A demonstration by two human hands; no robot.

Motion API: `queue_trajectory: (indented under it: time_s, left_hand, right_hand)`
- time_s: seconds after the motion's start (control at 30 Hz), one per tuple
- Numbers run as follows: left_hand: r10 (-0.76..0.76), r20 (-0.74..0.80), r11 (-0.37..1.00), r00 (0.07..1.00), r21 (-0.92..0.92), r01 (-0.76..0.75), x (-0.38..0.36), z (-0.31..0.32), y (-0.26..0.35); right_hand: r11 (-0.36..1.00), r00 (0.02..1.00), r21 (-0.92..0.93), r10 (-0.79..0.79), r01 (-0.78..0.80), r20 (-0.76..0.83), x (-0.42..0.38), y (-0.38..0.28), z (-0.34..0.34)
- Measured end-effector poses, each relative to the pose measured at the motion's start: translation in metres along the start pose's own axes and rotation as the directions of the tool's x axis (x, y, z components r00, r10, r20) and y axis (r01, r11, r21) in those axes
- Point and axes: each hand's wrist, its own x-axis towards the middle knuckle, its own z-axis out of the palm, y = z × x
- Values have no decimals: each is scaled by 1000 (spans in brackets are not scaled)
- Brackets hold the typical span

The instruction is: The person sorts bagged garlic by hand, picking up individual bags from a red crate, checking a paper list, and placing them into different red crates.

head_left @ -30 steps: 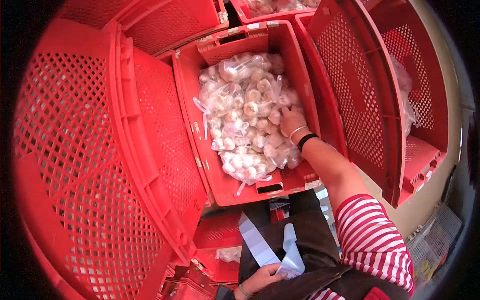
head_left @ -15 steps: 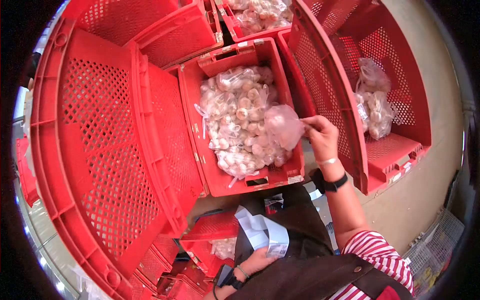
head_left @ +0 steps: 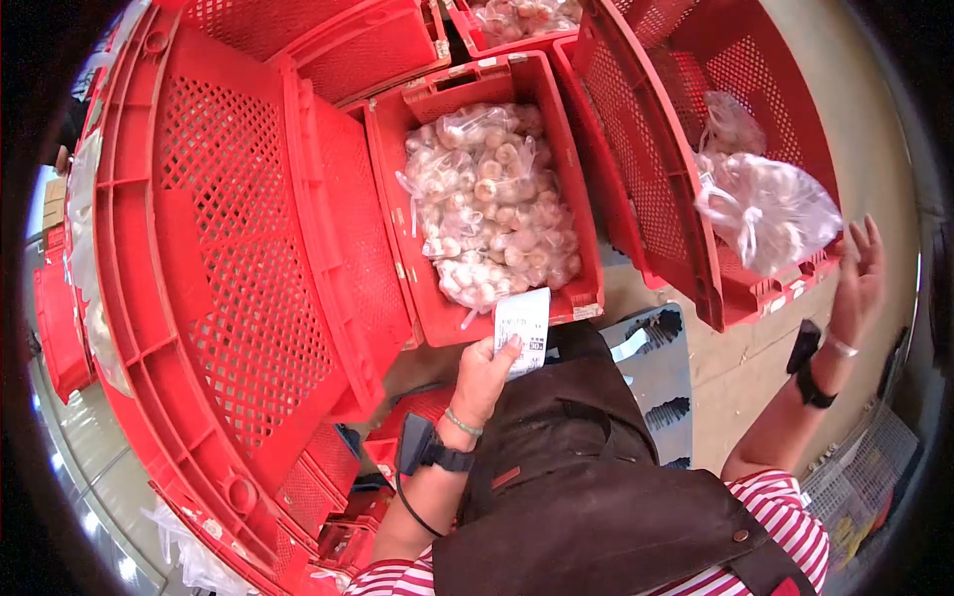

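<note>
My left hand point(head_left: 480, 382) pinches a strip of printed white labels point(head_left: 521, 323), held up in front of the middle red crate point(head_left: 586, 223). That crate holds clear plastic bags of mushroom-like pale round pieces point(head_left: 487, 189). At the right, my right hand point(head_left: 859, 278) is open, fingers stretched out and pointing up. Just left of its fingertips is a knotted clear bag of pale pieces point(head_left: 780, 223), overlapping the right-hand red crate point(head_left: 686, 189) in this view. Another clear bag point(head_left: 733, 127) sits deeper inside that crate.
Tall red mesh crates point(head_left: 238, 258) stand on the left. Behind the middle crate, a further red crate point(head_left: 467, 35) holds more bags. A blue-grey pallet point(head_left: 661, 372) lies on the floor below, and a wire basket point(head_left: 865, 462) stands at the lower right.
My right hand has moved from the middle crate out to the right and opened. A bag now shows over the right crate. My left hand has raised the label strip.
</note>
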Motion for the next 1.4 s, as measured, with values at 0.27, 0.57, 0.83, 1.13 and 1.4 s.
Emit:
queue_trajectory:
  time_s: [0.27, 0.57, 0.83, 1.13, 1.4]
  left_hand:
    - [-120, 145, 950, 982, -271, 157, 12, -8, 14]
    - [-90, 260, 925, 961, 379, -16, 13, -68, -42]
    - [-225, 260, 948, 939, 281, 150, 0, -94, -44]
    - [-453, 137, 891, 881, 114, 440, -21, -105, -71]
    - [-528, 120, 846, 841, 161, 509, -42, -94, -93]
  right_hand:
    - [910, 480, 316, -411, 267, 775, -208, -60, 185]
    - [952, 402, 307, -285, 9, 870, -244, -26, 229]
    - [516, 233, -87, 524, -852, 819, -258, 80, 303]
    - [970, 836, 185, -233, 160, 498, -183, 120, 497]
    - [750, 601, -144, -384, 646, 701, -211, 150, 532]
